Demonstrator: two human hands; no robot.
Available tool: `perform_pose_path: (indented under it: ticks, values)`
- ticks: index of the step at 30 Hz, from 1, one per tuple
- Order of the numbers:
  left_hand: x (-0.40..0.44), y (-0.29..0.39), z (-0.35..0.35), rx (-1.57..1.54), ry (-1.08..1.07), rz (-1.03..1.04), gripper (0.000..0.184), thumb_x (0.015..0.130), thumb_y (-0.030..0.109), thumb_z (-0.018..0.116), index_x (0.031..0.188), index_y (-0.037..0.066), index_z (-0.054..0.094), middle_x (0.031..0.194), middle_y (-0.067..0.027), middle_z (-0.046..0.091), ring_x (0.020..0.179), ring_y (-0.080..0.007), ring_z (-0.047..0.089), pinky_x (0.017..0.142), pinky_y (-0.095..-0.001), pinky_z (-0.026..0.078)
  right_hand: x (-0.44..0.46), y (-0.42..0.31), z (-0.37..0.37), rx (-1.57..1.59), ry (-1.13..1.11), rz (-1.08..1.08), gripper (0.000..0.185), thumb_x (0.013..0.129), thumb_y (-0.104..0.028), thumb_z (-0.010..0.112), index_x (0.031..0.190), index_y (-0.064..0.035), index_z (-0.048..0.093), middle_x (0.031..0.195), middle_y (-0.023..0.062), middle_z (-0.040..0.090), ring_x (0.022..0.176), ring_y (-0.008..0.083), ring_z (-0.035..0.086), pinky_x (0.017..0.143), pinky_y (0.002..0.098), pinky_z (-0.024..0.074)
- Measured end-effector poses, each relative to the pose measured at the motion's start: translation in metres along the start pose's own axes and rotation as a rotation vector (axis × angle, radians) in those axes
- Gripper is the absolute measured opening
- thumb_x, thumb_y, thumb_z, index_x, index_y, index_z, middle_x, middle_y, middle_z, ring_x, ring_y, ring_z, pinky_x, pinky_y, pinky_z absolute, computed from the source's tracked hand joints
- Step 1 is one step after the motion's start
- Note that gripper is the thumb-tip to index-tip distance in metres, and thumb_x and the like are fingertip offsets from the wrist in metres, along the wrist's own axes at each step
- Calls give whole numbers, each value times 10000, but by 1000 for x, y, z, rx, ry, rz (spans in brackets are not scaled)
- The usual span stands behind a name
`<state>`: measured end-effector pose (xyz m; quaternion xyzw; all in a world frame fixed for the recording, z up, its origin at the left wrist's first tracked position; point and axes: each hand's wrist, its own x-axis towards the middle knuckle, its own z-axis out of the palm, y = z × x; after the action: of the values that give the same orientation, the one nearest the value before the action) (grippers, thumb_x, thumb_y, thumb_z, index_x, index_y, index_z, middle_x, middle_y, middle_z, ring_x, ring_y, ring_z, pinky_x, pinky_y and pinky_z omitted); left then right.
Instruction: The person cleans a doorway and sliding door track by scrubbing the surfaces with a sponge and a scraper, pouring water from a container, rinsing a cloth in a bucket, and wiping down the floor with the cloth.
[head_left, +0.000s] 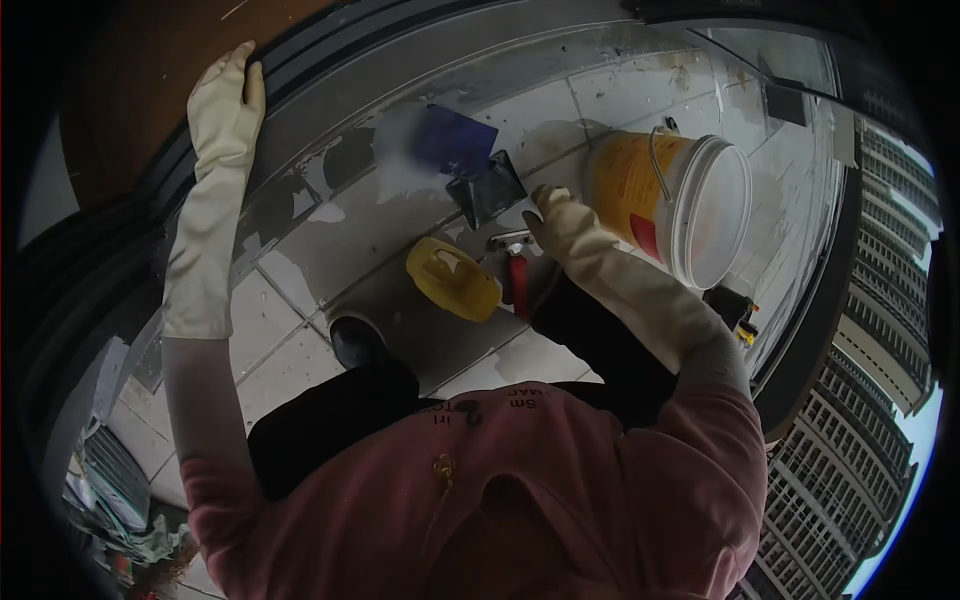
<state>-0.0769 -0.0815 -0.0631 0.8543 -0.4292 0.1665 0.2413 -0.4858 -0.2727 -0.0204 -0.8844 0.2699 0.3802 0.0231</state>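
Note:
Both of my hands wear long cream rubber gloves. My left hand [228, 100] lies with its fingers stretched along the edge of the dark door track [300, 65], by a brown panel. My right hand [568, 228] is low over the tiles, fingers curled; what they hold, if anything, is hidden. Just beyond its fingertips is a dark, shiny square piece [488, 190], touching or overlapping a blue-purple square [455, 140]. Nearby are a red-handled tool [518, 280] with a pale metal head and a yellow plastic jug [452, 280] with a moulded handle.
A yellow bucket [628, 185] with a white rim and wire handle stands right of my right hand. The tiled floor [290, 345] has wet patches. A dark shoe [357, 342] is below the jug. At lower left lie assorted items [115, 475]. Tall buildings [850, 450] show outside, right.

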Motion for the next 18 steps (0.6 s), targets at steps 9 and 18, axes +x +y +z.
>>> perform_pose_path:
  ticks: [9, 18]
  values:
    - [4, 8, -8, 26, -26, -15, 239, 877, 148, 610, 1090, 53, 664, 1027, -159, 675, 970, -306, 639, 914, -389, 485, -13, -13, 76, 698, -402, 268, 567, 793, -440, 663, 1163, -13, 627, 1173, 159, 653, 1054, 299, 631, 896, 370, 484]
    - [6, 11, -12, 36, -50, -35, 257, 872, 150, 598, 1100, 48, 660, 1019, -153, 679, 989, -307, 636, 927, -381, 487, 13, 36, -74, -641, -7, -393, 474, 860, -243, 611, 1265, -38, 475, 1157, 202, 596, 1110, 326, 585, 948, 334, 453]
